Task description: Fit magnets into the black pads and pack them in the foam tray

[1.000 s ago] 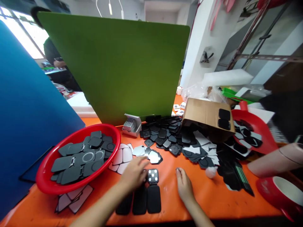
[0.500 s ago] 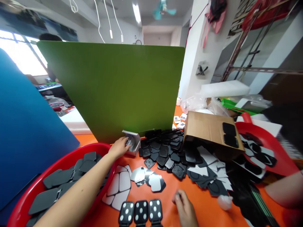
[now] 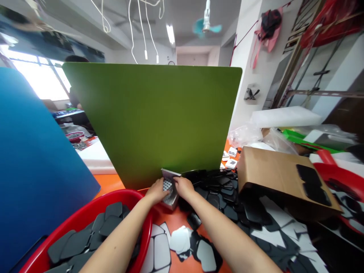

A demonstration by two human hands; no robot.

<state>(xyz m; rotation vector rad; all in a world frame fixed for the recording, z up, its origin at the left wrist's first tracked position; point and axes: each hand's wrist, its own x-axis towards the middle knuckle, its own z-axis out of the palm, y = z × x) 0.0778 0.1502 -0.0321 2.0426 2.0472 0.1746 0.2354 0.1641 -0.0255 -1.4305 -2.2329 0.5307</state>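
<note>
At the foot of the green panel [image 3: 159, 121] stands a small open white box [image 3: 171, 203] with a sheet of round dots [image 3: 167, 185] inside. My left hand [image 3: 157, 191] is at the box's left side, its fingers closed over the edge by the dotted sheet. On the other side, my right hand [image 3: 183, 186] pinches the box near its raised flap. Black square pieces [image 3: 224, 197] are heaped right of the box. Silver pieces [image 3: 180, 239] and a white sheet with rounded outlines [image 3: 161, 250] lie nearer to me.
A red basin [image 3: 93, 212] of dark flat cases [image 3: 75, 242] fills the lower left. A blue panel [image 3: 36, 159] rises behind it. The cardboard box [image 3: 273, 170] lies at the right, with white scraps [image 3: 295, 235] before it. A person's dark hair [image 3: 76, 59] shows behind the green panel.
My right hand has moved from the front of the table up and left to the small box. The view has shifted, and the dotted black cases at the front have left it.
</note>
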